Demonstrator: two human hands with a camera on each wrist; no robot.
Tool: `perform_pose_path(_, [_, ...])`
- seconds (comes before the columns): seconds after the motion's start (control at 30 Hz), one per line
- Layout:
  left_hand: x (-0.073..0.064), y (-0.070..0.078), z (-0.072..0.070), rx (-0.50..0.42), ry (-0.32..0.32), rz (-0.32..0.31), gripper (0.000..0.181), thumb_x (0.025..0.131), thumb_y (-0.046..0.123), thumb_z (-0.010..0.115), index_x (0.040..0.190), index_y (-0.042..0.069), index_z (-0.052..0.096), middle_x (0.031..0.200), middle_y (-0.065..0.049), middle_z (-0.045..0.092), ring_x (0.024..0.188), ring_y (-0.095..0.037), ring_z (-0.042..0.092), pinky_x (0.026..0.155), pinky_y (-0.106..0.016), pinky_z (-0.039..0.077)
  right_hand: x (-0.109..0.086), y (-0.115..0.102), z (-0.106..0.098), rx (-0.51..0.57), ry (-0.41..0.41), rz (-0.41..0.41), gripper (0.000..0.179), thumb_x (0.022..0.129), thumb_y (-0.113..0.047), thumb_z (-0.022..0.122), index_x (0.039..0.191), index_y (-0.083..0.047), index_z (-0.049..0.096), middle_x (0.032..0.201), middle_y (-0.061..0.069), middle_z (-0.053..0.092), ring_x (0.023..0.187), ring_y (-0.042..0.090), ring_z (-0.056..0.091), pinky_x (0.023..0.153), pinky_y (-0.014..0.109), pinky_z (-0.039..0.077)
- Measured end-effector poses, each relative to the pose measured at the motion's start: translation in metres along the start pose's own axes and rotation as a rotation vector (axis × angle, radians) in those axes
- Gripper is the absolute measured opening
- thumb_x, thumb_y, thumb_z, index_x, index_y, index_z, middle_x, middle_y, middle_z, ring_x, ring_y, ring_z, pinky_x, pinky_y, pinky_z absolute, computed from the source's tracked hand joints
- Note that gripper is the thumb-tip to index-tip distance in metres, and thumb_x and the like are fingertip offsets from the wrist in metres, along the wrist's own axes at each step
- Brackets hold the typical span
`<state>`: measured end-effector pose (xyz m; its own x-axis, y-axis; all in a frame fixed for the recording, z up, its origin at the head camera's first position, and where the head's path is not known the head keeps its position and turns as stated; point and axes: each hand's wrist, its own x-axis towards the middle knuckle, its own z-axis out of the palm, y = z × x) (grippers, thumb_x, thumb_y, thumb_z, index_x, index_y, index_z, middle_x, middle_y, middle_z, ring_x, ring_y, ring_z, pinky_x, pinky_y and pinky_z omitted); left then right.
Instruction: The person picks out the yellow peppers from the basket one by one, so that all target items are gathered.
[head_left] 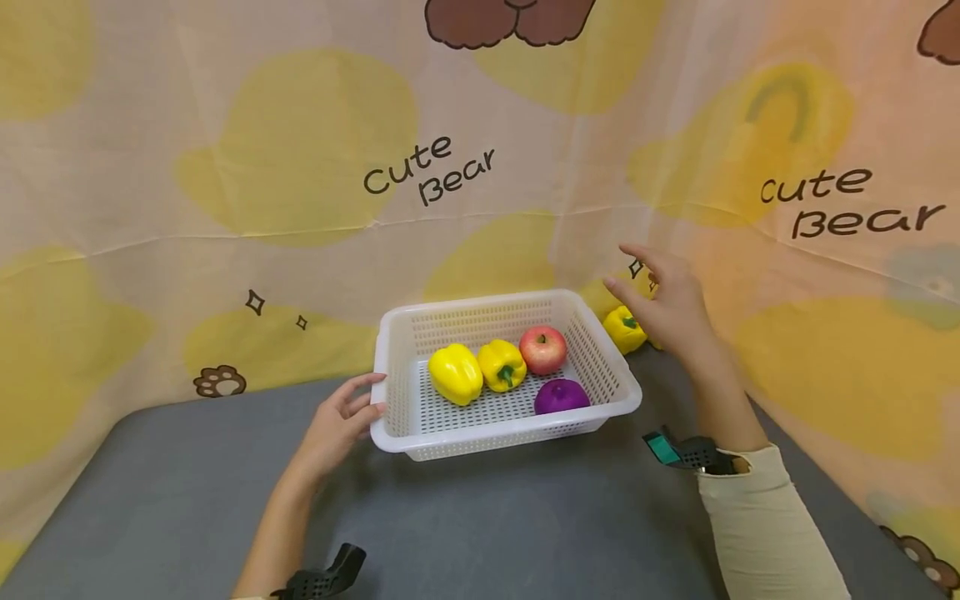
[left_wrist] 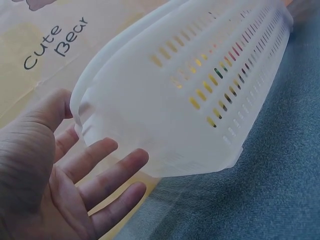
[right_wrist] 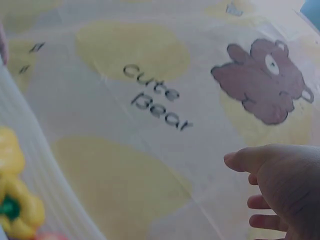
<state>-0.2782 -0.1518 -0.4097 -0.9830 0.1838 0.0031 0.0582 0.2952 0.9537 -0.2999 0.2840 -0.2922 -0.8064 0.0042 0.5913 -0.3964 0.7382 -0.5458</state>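
Note:
A white perforated basket (head_left: 510,429) stands on the grey surface. Inside are a large yellow bell pepper (head_left: 455,374), a smaller yellow bell pepper (head_left: 502,365) with a green stem, a red apple (head_left: 543,349) and a round purple piece of produce (head_left: 562,397). At the basket's left end, my left hand (head_left: 341,425) holds the rim between thumb and forefinger; the left wrist view shows its other fingers (left_wrist: 115,180) spread below the rim. Outside the right end, another yellow bell pepper (head_left: 624,330) lies beside my right hand (head_left: 671,308), whose thumb and forefinger are apart with nothing between them.
A patterned curtain (head_left: 300,192) hangs close behind the basket and along the right side. The grey cloth surface (head_left: 480,525) extends in front of the basket. Part of another yellow item (head_left: 656,343) shows behind the right hand.

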Motion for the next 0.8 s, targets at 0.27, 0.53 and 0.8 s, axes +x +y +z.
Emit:
perform_pose_path(0.27, [0.0, -0.003, 0.002, -0.016, 0.013, 0.007, 0.049, 0.1, 0.02, 0.063, 0.145, 0.012, 0.046, 0.145, -0.022, 0.058, 0.109, -0.018, 0.069, 0.088, -0.031, 0.059, 0.002, -0.044, 0.029, 0.117, 0.002, -0.015, 0.052, 0.096, -0.029, 0.069, 0.143, -0.012, 0.056, 0.147, 0.014, 0.057, 0.133, 0.038, 0.051, 0.109, 0.06, 0.041])
perform_pose_path(0.53, [0.0, -0.001, 0.0, -0.024, 0.019, 0.011, 0.05, 0.1, 0.019, 0.062, 0.146, 0.01, 0.045, 0.145, -0.023, 0.056, 0.107, -0.014, 0.069, 0.085, -0.028, 0.058, 0.007, -0.073, 0.064, 0.18, 0.009, -0.045, 0.055, 0.094, -0.033, 0.071, 0.142, -0.011, 0.057, 0.149, 0.011, 0.056, 0.142, 0.032, 0.047, 0.118, 0.055, 0.036])
perform_pose_path(0.8, [0.0, -0.003, 0.002, -0.027, 0.024, 0.018, 0.048, 0.099, 0.018, 0.062, 0.144, 0.011, 0.047, 0.143, -0.022, 0.058, 0.108, -0.019, 0.07, 0.087, -0.031, 0.058, -0.002, -0.076, 0.102, 0.295, -0.035, -0.001, 0.05, 0.096, -0.032, 0.069, 0.141, -0.012, 0.059, 0.145, 0.009, 0.06, 0.135, 0.029, 0.053, 0.112, 0.05, 0.043])
